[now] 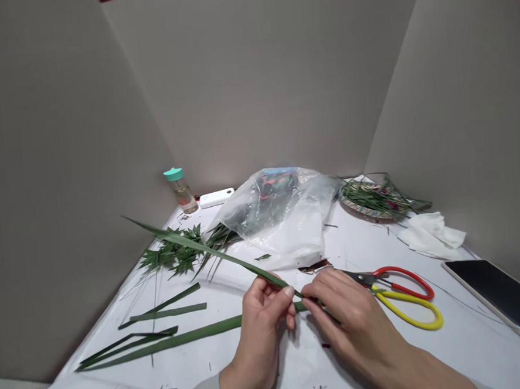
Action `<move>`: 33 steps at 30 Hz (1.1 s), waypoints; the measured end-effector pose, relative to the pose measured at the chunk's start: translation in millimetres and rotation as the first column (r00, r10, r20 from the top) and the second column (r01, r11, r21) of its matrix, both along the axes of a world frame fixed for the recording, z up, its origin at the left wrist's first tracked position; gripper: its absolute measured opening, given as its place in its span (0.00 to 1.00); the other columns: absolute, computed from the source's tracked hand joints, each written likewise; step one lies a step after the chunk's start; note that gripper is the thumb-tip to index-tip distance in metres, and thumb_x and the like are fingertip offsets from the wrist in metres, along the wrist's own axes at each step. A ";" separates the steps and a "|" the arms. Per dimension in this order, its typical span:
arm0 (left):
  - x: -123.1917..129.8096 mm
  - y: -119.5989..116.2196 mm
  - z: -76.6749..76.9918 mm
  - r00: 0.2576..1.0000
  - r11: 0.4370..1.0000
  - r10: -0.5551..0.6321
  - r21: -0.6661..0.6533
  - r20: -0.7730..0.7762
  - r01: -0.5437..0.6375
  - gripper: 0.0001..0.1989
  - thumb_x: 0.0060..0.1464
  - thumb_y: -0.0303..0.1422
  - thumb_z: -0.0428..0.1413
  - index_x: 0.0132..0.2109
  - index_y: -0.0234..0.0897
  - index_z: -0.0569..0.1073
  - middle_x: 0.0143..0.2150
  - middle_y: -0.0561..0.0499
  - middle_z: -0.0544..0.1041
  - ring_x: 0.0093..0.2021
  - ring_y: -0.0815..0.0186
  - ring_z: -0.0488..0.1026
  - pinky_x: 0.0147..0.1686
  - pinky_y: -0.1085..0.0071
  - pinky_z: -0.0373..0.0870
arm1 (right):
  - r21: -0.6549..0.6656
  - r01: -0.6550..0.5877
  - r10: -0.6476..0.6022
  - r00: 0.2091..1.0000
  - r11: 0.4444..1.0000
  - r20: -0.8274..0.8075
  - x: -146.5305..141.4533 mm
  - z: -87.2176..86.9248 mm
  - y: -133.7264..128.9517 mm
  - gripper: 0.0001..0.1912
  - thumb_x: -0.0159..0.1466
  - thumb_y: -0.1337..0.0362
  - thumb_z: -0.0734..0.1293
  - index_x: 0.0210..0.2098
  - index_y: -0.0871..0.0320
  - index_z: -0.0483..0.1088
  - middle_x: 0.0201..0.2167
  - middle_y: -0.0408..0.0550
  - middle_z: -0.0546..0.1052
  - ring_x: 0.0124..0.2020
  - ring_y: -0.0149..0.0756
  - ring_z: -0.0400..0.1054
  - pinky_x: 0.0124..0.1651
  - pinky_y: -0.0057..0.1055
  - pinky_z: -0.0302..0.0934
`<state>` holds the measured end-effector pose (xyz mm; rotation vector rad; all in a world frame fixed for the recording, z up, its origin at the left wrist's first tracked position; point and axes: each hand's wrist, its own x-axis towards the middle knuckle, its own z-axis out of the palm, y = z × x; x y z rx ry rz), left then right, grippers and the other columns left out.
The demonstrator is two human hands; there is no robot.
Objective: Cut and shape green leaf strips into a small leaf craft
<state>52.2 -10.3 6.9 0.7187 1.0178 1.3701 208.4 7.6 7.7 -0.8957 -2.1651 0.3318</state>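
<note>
My left hand [262, 329] and my right hand [346, 312] pinch a long narrow green leaf blade [215, 253] near its lower end, fingertips almost meeting. The blade rises to the upper left, its tip free in the air. A second, wider green leaf strip [184, 334] lies on the white-covered table [270, 364], running under my hands. Beside my right hand rest scissors with red and yellow handles [393, 295], their blades pointing toward my fingers and partly hidden by that hand. Further left lie thinner cut leaf strips [164, 312] and a spiky pile of green leaves [175, 252].
Behind stand a crumpled clear plastic bag [279, 214], a round woven tray of leaves [370, 199], a bottle with a teal cap [180, 190] and a white power bank [216, 197]. White tissue [434, 236] and a dark tablet [499, 297] lie right. Grey walls surround the table.
</note>
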 end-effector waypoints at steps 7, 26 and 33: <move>-5.9 7.6 -0.1 0.995 0.997 -0.084 0.004 0.049 0.083 0.14 0.46 0.34 0.67 0.34 0.38 0.69 0.21 0.59 0.68 0.18 0.75 0.60 0.18 0.78 0.55 | -0.398 -0.158 0.155 0.987 0.903 -0.041 5.3 14.0 15.8 0.11 0.71 0.69 0.61 0.34 0.56 0.72 0.30 0.43 0.79 0.33 0.36 0.74 0.37 0.30 0.66; -15.5 -6.3 -1.5 0.712 0.888 0.028 0.344 -0.702 0.305 0.11 0.58 0.34 0.57 0.28 0.37 0.78 0.24 0.50 0.73 0.27 0.64 0.66 0.33 0.66 0.61 | -0.300 -0.022 0.069 0.987 0.954 0.147 13.8 13.3 12.4 0.09 0.72 0.71 0.61 0.36 0.58 0.70 0.35 0.47 0.74 0.37 0.38 0.68 0.42 0.32 0.60; -38.8 18.2 -2.5 0.336 0.620 0.394 0.518 -0.855 0.590 0.12 0.61 0.21 0.50 0.37 0.39 0.77 0.32 0.49 0.77 0.33 0.63 0.70 0.34 0.69 0.65 | -0.166 -0.039 0.087 0.954 0.985 0.287 5.3 17.5 2.6 0.06 0.71 0.71 0.63 0.41 0.60 0.72 0.40 0.51 0.77 0.42 0.40 0.67 0.47 0.33 0.62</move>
